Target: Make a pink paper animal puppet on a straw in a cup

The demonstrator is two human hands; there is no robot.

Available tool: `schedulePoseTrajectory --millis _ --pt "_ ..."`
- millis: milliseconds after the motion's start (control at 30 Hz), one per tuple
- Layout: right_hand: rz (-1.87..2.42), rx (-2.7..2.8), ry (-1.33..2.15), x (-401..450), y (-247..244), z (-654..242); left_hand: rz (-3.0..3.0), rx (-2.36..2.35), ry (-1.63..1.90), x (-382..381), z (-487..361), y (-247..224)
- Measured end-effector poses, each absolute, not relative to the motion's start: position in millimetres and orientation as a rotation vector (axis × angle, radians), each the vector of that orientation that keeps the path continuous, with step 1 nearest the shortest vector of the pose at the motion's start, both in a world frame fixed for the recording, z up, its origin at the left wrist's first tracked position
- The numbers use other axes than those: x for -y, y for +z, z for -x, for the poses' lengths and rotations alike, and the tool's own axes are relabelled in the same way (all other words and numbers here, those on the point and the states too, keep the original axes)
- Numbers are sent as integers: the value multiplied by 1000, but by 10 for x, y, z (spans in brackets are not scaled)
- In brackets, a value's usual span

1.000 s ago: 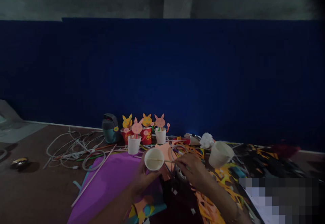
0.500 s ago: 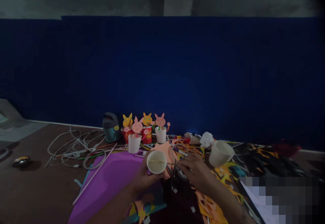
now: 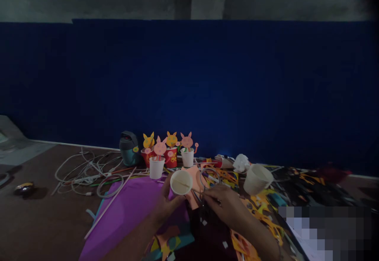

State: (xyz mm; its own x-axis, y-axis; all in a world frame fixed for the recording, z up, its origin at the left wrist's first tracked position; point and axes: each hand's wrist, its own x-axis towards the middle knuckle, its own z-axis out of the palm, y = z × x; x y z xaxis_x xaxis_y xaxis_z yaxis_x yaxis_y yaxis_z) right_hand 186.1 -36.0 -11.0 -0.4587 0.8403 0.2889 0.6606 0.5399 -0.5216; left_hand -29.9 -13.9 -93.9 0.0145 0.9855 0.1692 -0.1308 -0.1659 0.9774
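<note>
My left hand is wrapped round a white paper cup, tilted so its mouth faces me. A thin pale stick shows inside the cup, reaching toward its right rim. To the right of the cup is my right hand, its fingers bent and drawn together; what they grip, if anything, is hidden. Beneath the hands lie a peach paper sheet and a purple sheet. A grey ring-shaped loop lies just beyond the right fingertips.
Behind stand paper cups with paper animal figures, a white one in front, and a teal flask. At right are a larger white cup, crumpled white paper and yellow cut-outs. White cables and a computer mouse lie left.
My left hand and the cup have shifted slightly up and left. The stick that ran from the cup to my right fingers now shows only inside the cup; my right hand is slightly lower.
</note>
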Motion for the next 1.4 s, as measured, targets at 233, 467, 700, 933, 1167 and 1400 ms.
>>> schedulePoseTrajectory --millis 233,467,700,933,1167,1400 --pt "1296 2330 390 421 -213 -1785 -1466 -1002 1419 154 288 -870" --pt "1321 2372 367 465 -294 -1715 -1353 -902 1347 118 304 -927" --pt "1359 2373 301 505 -389 -1640 -1370 -931 1330 148 315 -878" --pt "1362 2332 438 522 -368 -1615 -1381 -953 1374 128 343 -950" --pt "1375 2245 612 537 -311 -1590 -1358 -916 1414 111 337 -1019" --pt "1346 2218 656 554 -325 -1576 -1353 -913 1399 112 361 -1063"
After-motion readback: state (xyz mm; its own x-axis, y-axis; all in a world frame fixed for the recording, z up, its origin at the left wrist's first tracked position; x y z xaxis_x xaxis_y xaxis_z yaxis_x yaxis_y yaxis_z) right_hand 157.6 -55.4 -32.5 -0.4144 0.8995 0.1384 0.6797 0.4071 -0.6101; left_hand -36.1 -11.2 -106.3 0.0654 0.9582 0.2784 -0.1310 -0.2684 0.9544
